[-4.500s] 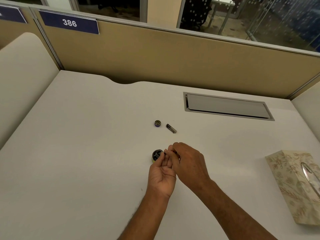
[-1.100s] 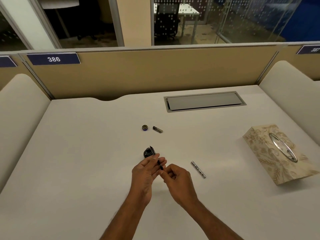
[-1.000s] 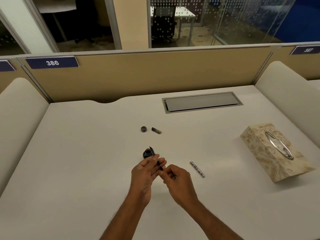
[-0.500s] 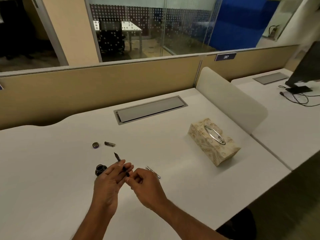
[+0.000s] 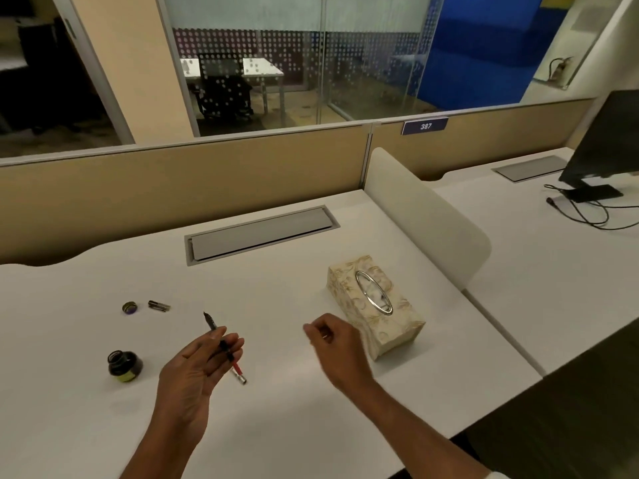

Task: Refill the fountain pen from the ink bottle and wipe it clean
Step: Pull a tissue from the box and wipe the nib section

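My left hand (image 5: 197, 364) is shut on the fountain pen's front section (image 5: 221, 344). Its dark nib points up and away, and a red and silver rear end sticks out below my fingers. The open ink bottle (image 5: 124, 366) stands on the white desk to the left of that hand. Its cap (image 5: 130, 308) and a short dark pen part (image 5: 159, 305) lie farther back. My right hand (image 5: 333, 345) hovers just left of the patterned tissue box (image 5: 375, 305), fingers curled, with nothing seen in them. The silver pen barrel is out of sight.
A grey cable hatch (image 5: 259, 233) is set into the desk (image 5: 276, 409) near the tan partition. A rounded white divider (image 5: 425, 219) separates this desk from the one on the right, which carries a monitor (image 5: 608, 146) and cables. The desk's front edge runs close on the right.
My right hand has let go of the pen's rear end and moved right, toward the tissue box. My left hand has lifted the pen away from the ink bottle. The view has swung right.
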Demonstrator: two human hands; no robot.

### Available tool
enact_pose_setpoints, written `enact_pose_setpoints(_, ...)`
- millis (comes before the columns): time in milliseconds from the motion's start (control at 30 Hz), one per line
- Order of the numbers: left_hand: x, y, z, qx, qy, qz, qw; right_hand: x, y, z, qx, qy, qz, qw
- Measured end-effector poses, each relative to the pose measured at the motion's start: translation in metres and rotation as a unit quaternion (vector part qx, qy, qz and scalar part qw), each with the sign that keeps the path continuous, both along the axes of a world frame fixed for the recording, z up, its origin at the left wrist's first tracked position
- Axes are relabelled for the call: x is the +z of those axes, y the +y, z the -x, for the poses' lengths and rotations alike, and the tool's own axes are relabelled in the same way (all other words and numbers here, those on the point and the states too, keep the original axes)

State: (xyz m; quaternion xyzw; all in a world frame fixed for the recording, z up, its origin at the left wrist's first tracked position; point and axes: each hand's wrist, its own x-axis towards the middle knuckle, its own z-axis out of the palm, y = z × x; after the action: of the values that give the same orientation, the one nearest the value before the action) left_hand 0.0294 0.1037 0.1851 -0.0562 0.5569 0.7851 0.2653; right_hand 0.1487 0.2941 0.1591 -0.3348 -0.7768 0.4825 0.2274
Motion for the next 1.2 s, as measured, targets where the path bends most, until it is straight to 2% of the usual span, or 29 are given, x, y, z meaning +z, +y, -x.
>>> enact_pose_setpoints(200,0.008,0.012,0.004,-0.011,0.022,0.008,1.0,-0.012,0.09,-0.026,-0.134,-0.049,-0.071,0.987)
enact_pose_setpoints(400,0.006,0.018,0.013,-0.029,0.035,0.011,0.999,-0.023,0.129,-0.013,-0.153,-0.076,-0.128,0.977)
enact_pose_setpoints(600,0.001,0.044,-0.003,-0.022,0.022,0.016,0.999,-0.028,0.15,-0.002,-0.093,-0.137,-0.161,0.973)
enact_pose_setpoints(833,-0.011,0.101,-0.039,0.013,0.007,0.033,0.999,-0.039,0.198,0.002,0.063,-0.221,-0.233,0.945)
enact_pose_setpoints(1200,-0.028,0.174,-0.084,0.06,-0.023,0.063,0.996,-0.049,0.244,0.014,0.2,-0.252,-0.271,0.907)
